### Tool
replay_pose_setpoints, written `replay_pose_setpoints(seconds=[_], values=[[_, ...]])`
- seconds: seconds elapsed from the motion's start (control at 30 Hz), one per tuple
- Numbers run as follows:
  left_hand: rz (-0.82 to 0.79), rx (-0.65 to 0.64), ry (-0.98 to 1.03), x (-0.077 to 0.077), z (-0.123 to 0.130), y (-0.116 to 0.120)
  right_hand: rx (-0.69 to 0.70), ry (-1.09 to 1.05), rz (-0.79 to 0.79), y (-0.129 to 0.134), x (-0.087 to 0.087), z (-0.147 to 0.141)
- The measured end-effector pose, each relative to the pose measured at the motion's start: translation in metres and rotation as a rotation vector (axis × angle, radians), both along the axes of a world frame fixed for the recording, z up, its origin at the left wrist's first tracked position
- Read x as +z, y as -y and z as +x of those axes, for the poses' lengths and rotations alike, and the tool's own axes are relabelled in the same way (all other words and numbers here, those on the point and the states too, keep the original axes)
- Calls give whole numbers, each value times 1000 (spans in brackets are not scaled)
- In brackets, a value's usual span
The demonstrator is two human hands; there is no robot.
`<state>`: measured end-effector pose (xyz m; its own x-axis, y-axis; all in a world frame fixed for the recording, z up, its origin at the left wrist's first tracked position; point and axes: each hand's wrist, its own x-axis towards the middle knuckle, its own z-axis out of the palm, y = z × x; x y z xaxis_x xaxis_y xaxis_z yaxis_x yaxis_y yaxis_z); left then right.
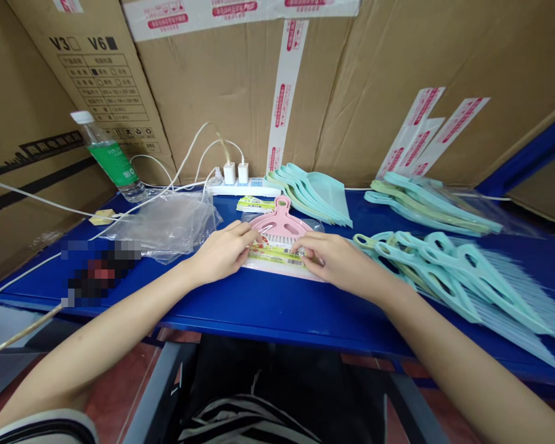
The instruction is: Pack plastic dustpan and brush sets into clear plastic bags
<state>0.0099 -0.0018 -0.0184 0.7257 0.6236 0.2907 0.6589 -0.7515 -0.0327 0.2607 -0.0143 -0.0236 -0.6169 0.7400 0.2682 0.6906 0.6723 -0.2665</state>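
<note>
A pink plastic dustpan (277, 268) lies flat on the blue table (259, 311), with a pink brush (277, 227) and a printed paper label (272, 254) on top of it. My left hand (222, 251) grips the set at its left side, fingertips on the label and brush. My right hand (337, 262) holds the right side, its fingers pressing the label. A clear plastic sleeve (282, 223) shows beneath the set. A small stack of green labels (255, 203) lies just beyond it.
Stacked mint dustpans (309, 194) and mint long-bristled brushes (453, 283) fill the table's right side. On the left are clear plastic bags (166, 223), a pixelated patch (99, 271), a water bottle (108, 157) and a power strip (240, 187) with chargers and cables. Cardboard boxes (235, 80) stand behind.
</note>
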Motion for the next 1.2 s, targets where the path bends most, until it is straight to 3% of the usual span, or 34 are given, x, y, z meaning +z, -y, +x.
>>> replay_pose_setpoints(seconds=[0.5,1.2], values=[[-40,-158,-78,3,2,0,42,77,19,6,3,-2],[-56,-112,-191,4,7,1,43,177,37,7,5,-6]])
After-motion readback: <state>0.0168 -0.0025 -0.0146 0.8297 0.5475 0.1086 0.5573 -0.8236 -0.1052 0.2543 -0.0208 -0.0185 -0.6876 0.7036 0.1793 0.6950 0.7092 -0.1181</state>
